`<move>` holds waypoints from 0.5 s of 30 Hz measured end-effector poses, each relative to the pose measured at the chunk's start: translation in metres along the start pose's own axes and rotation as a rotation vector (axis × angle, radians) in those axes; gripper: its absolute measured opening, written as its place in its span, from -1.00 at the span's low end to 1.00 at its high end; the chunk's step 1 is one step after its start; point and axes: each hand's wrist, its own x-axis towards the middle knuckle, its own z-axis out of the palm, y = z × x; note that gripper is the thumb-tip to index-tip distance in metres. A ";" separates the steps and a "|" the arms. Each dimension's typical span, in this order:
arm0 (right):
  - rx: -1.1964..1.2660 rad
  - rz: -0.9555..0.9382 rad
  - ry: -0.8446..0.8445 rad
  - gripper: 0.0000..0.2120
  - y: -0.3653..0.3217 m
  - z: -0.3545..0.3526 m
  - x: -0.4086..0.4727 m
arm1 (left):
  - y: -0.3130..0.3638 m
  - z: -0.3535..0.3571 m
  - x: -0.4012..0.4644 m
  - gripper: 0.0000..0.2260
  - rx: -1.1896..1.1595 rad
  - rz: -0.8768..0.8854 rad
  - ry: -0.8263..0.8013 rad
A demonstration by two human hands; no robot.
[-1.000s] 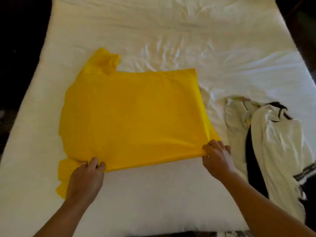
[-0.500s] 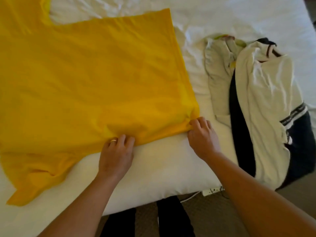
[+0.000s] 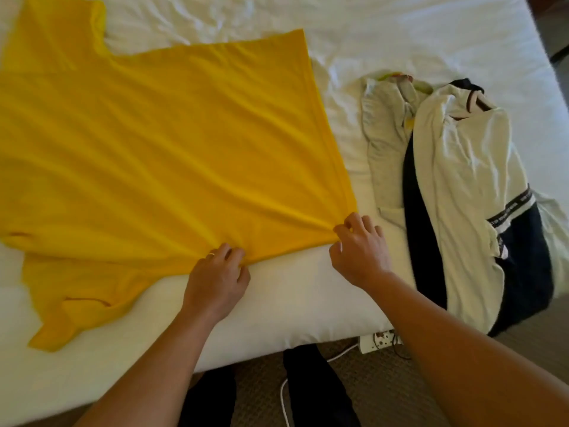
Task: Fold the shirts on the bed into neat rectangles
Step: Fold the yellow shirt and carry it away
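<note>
While the yellow shirt lies near the bed's front edge, left grip and right grip pinch its hem.

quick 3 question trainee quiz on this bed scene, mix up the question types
1. True or false: both hands pinch the near edge of the yellow shirt.
2. Which hand wears a ring? A) left B) right
3. Fill in: the cream and navy garment lies to the ____ of the yellow shirt.

Key
1. True: left hand and right hand both pinch it.
2. A
3. right
</note>
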 end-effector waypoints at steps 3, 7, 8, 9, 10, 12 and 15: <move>0.208 -0.004 0.064 -0.81 -0.041 0.006 -0.016 | -0.021 -0.016 -0.013 -0.71 -0.089 -0.097 0.139; 0.517 0.074 -0.218 -0.86 -0.127 0.018 -0.031 | -0.075 -0.042 -0.038 -0.71 -0.180 -0.494 0.356; 0.568 0.117 -0.275 -0.87 -0.152 0.021 -0.034 | -0.093 -0.050 -0.046 -0.72 -0.217 -0.628 0.392; 0.619 0.154 -0.317 -0.85 -0.178 0.023 -0.036 | -0.112 -0.059 -0.055 -0.72 -0.245 -0.765 0.406; 0.669 0.192 -0.351 -0.83 -0.206 0.026 -0.039 | -0.132 -0.068 -0.065 -0.71 -0.258 -0.895 0.392; 0.764 0.277 -0.401 -0.75 -0.259 0.030 -0.042 | -0.171 -0.082 -0.086 -0.65 -0.252 -1.086 0.299; 0.958 0.458 -0.434 -0.55 -0.324 0.037 -0.044 | -0.215 -0.086 -0.110 -0.57 -0.365 -1.199 0.124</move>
